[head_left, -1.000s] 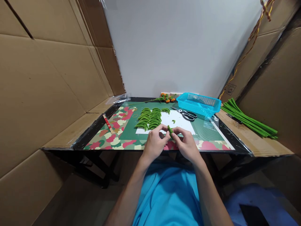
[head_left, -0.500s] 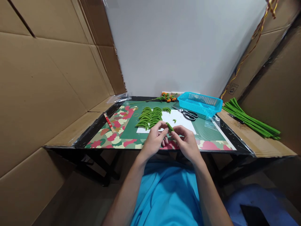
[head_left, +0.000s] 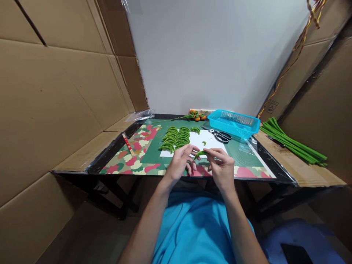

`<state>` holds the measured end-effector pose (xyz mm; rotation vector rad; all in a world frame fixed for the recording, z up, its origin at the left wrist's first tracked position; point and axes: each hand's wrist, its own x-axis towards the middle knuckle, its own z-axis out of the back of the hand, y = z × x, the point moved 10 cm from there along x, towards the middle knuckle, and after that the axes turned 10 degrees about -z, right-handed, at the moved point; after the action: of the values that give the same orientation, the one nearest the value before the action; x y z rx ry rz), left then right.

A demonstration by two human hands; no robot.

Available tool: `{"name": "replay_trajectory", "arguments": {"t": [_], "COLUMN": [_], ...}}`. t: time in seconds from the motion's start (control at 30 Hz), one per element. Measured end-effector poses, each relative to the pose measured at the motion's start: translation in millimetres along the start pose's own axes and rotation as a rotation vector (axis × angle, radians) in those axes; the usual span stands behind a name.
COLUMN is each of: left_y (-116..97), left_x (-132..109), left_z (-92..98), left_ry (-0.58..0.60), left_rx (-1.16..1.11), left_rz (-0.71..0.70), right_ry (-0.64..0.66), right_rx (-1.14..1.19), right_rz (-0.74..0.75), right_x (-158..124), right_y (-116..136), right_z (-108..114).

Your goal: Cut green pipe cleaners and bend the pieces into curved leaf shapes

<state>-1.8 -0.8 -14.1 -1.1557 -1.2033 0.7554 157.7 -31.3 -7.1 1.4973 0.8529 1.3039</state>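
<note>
A short curved piece of green pipe cleaner (head_left: 200, 154) is pinched by its right end between the thumb and fingers of my right hand (head_left: 221, 165). My left hand (head_left: 181, 163) is close to the piece's other end, fingers apart and curled loosely; whether a fingertip touches it I cannot tell. Beyond my hands, several matching curved green pieces (head_left: 182, 136) lie in two columns, partly on a white paper sheet (head_left: 216, 145). One more arched piece (head_left: 195, 130) lies to their right. A small bent green scrap (head_left: 204, 143) rests on the paper.
Black-handled scissors (head_left: 221, 136) lie right of the paper, before a blue plastic basket (head_left: 233, 124). Orange flowers on green stems (head_left: 197, 115) lie at the back. Long green pipe cleaners (head_left: 294, 143) are bundled on cardboard at right. A red-wrapped stick packet (head_left: 128, 144) lies left.
My left hand has let go of the green piece and its fingers have spread. My right hand has turned the piece, so it now points left, more nearly level.
</note>
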Motion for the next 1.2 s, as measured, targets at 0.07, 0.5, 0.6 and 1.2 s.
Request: {"name": "replay_trajectory", "arguments": {"t": [0.07,0.5,0.6,1.2], "left_y": [-1,-4,-5,-8], "left_x": [0,-3,-4,-3], "left_z": [-6.0,-17.6,-17.2,-22.9], "left_ry": [0.049,0.196,0.198,0.214], "left_rx": [0.041,0.110,0.096,-0.013], "left_rz": [0.001,0.008,0.017,0.019], "right_ry": [-0.024,-0.057,-0.080,-0.017], "right_rx": [0.006,0.032,-0.012,-0.264], "right_rz": [0.000,-0.011,0.077,0.277], "right_x": [-1,0,-2,-8], "right_y": [0,2,11,21], "right_z": [2,3,5,-15]}}
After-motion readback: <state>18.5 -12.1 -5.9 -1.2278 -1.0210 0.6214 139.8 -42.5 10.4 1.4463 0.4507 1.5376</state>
